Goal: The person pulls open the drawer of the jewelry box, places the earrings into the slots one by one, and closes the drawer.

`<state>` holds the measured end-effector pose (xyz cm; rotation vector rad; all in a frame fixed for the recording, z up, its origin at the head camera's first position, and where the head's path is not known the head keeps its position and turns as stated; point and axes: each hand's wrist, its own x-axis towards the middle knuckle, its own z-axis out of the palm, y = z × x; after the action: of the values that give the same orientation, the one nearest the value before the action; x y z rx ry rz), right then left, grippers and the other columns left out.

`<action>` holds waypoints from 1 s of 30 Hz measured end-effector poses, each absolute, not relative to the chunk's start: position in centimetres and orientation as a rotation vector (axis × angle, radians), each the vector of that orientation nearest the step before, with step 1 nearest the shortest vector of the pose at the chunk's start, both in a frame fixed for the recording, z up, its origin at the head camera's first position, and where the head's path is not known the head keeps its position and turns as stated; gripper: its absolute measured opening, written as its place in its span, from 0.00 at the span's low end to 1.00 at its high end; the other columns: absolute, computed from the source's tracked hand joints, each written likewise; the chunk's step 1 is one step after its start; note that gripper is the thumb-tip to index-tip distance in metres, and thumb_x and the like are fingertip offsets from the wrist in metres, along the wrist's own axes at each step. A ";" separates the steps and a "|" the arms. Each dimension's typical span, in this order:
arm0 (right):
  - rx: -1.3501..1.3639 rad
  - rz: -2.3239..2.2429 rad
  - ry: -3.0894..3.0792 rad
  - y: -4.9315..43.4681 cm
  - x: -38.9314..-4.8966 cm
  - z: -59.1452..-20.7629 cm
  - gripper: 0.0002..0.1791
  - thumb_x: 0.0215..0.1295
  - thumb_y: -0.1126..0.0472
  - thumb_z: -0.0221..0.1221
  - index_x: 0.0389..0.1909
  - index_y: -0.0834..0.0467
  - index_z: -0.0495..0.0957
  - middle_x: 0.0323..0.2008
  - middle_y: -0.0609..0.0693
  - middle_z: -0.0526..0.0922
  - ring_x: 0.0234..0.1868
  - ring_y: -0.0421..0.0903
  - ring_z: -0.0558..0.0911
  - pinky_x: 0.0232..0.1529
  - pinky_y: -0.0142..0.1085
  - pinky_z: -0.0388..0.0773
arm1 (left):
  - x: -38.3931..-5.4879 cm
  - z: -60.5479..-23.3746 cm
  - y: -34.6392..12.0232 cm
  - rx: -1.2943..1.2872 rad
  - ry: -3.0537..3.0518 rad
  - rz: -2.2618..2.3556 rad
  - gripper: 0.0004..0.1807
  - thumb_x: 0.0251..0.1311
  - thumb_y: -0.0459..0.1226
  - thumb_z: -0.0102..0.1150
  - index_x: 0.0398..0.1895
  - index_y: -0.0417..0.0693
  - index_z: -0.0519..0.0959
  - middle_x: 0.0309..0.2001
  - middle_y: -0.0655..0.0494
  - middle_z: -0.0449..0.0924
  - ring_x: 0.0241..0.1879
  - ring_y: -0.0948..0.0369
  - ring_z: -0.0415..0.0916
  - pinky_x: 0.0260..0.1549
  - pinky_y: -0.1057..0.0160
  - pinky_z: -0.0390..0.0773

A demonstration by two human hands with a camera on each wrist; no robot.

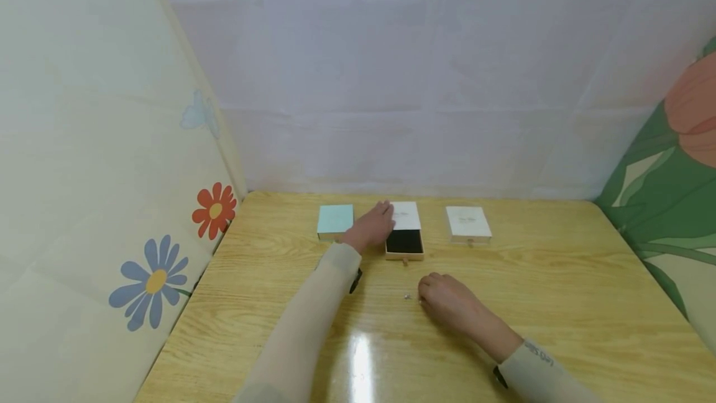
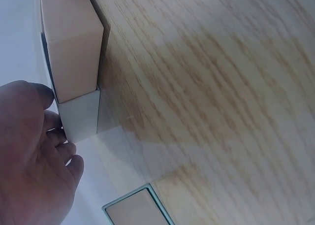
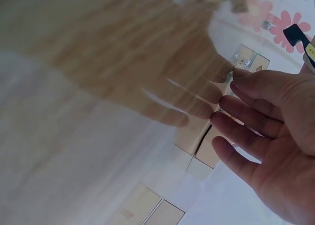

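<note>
In the head view, my left hand [image 1: 370, 227] rests at the left edge of a white drawer box [image 1: 405, 216], whose black-lined drawer [image 1: 404, 242] is pulled out toward me. The left wrist view shows that hand's fingers [image 2: 66, 153] touching the box's white sleeve [image 2: 81, 115]. Low over the table, my right hand [image 1: 453, 303] pinches a small sparkling piece of jewellery [image 3: 240, 62] between thumb and fingertips, which partly hide it. Another tiny shiny piece [image 1: 407, 296] lies on the wood just left of the right fingertips.
Left of the opened box stands a closed mint-green box [image 1: 335, 220]; to its right, a closed white box [image 1: 468, 223]. All are near the back of the wooden table [image 1: 268, 266]. A pale cloth wall [image 1: 391, 79] rises behind, with flower-printed sheets at both sides.
</note>
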<state>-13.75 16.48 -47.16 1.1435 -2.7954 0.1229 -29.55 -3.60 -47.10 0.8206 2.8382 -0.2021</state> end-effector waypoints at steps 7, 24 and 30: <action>1.135 0.170 -2.862 16.4 -13.9 -47.0 0.04 0.62 0.67 0.66 0.29 0.60 0.82 0.33 0.54 0.85 0.38 0.51 0.83 0.40 0.46 0.85 | -29.7 -47.5 -3.7 0.775 2.838 -0.092 0.32 0.83 0.48 0.24 0.82 0.41 0.45 0.82 0.47 0.40 0.81 0.54 0.38 0.79 0.60 0.45; 1.086 0.259 -2.964 16.3 -14.0 -46.8 0.04 0.61 0.68 0.67 0.29 0.59 0.82 0.32 0.52 0.82 0.36 0.50 0.82 0.40 0.44 0.84 | -29.7 -47.7 -3.8 0.787 2.846 -0.057 0.32 0.83 0.48 0.24 0.82 0.41 0.45 0.82 0.47 0.40 0.81 0.54 0.38 0.79 0.59 0.45; 1.096 0.279 -2.971 16.3 -14.1 -46.7 0.04 0.60 0.67 0.68 0.29 0.58 0.82 0.32 0.51 0.82 0.36 0.49 0.81 0.39 0.43 0.84 | -29.8 -47.7 -3.7 0.785 2.838 -0.043 0.32 0.83 0.47 0.24 0.82 0.41 0.45 0.82 0.47 0.40 0.81 0.54 0.37 0.79 0.59 0.44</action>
<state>-14.13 16.33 -46.73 1.0964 -2.9708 0.2785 -29.79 -3.70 -47.66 0.7846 2.8378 -0.0428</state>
